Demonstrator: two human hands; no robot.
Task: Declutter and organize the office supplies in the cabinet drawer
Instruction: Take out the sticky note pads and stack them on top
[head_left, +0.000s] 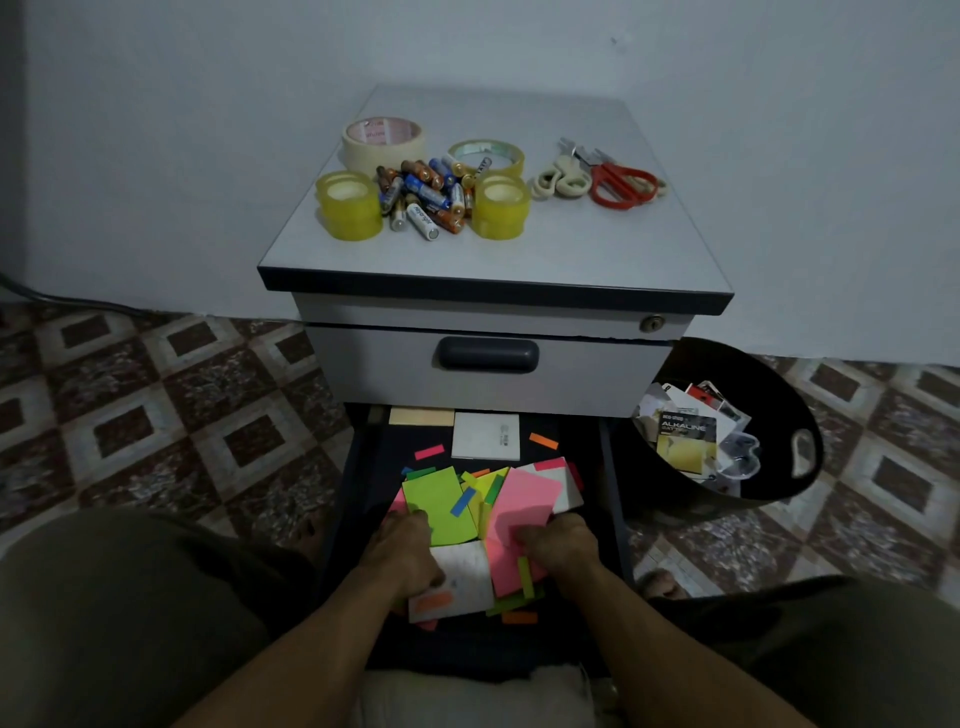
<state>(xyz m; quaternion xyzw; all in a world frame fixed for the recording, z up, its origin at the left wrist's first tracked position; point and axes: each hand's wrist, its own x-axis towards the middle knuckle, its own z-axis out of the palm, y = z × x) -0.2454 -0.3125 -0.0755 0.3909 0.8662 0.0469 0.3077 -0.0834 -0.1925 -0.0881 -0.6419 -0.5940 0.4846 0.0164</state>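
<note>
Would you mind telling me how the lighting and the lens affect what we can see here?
Head view: dim overall; the drawer is almost black inside, so only the bright notes stand out; the cabinet top is best lit; the wide lens bows the floor tiles toward the edges.

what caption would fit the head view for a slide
Left hand and right hand grip loose sticky notes in the open drawer; tape rolls, batteries and scissors sit on the cabinet top.
</note>
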